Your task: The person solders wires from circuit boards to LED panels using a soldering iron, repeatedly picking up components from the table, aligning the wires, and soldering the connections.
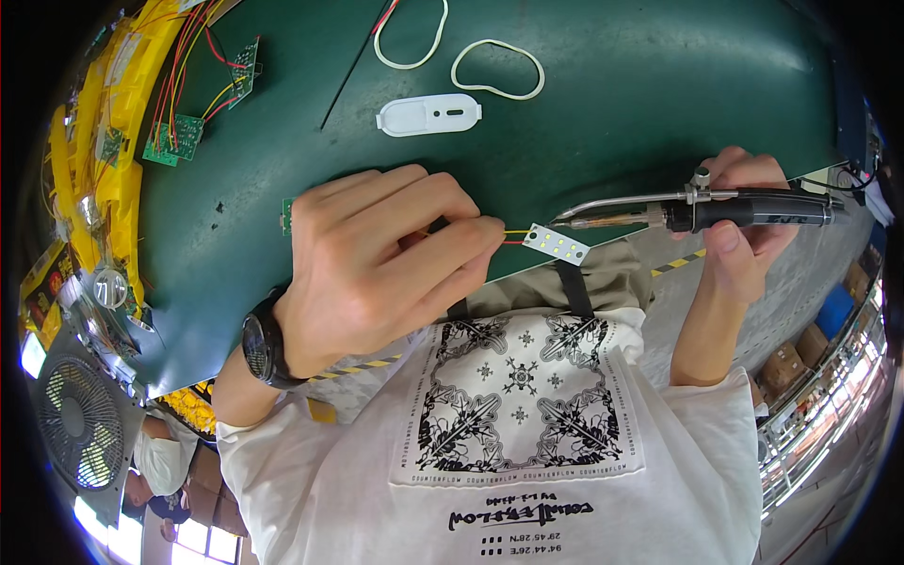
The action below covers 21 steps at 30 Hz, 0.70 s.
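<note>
My left hand (pixel 377 250), with a black watch on its wrist, is closed. Its fingertips pinch a red wire and a yellow wire (pixel 516 233), which run to a small white LED board (pixel 557 245) with several yellowish squares. In my right hand (pixel 739 202) is a black soldering iron (pixel 734 211) with a curved metal solder-feed tube on it. The iron's tip is at the board's upper left edge, close to the wire ends; whether it touches cannot be made out. A green circuit board (pixel 286 217) shows partly from behind my left hand.
A white oval plastic housing (pixel 430 115) and two pale loops, one a band (pixel 497 69), lie farther back on the green mat (pixel 603 94). Green circuit boards (pixel 184 138) with wires are beside yellow trays (pixel 118 188) at left. A fan (pixel 80 424) and another person (pixel 162 457) are beyond.
</note>
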Motion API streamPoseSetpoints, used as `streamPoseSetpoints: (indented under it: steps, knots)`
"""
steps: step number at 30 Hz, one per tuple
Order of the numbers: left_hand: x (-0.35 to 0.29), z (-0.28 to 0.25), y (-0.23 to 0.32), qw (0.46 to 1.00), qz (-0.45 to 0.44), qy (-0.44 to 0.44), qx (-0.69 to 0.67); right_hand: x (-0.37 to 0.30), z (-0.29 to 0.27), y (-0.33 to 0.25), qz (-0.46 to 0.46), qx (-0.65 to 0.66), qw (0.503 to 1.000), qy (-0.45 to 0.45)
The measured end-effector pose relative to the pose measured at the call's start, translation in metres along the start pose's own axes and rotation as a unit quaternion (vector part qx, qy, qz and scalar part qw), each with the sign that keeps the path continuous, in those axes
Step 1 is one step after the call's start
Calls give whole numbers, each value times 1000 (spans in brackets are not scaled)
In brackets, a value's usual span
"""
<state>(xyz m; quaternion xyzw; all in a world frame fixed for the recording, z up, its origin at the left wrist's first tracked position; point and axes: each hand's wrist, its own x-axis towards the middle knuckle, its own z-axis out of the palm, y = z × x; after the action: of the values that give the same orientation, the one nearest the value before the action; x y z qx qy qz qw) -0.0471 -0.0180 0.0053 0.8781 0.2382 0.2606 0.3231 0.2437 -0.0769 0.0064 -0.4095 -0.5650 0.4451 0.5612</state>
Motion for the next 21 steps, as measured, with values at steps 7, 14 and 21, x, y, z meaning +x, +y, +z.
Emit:
streamPoseSetpoints:
  steps: [7,14,21]
  knots:
    - [0,-1,1,1000,3,-2,7,0,4,-3,25,28,999,39]
    - [-1,0,1,1000,4,1,10,1,2,0,5,8,999,46]
    - [2,2,2,1000,8,14,5,4,4,-4,52,55,989,128]
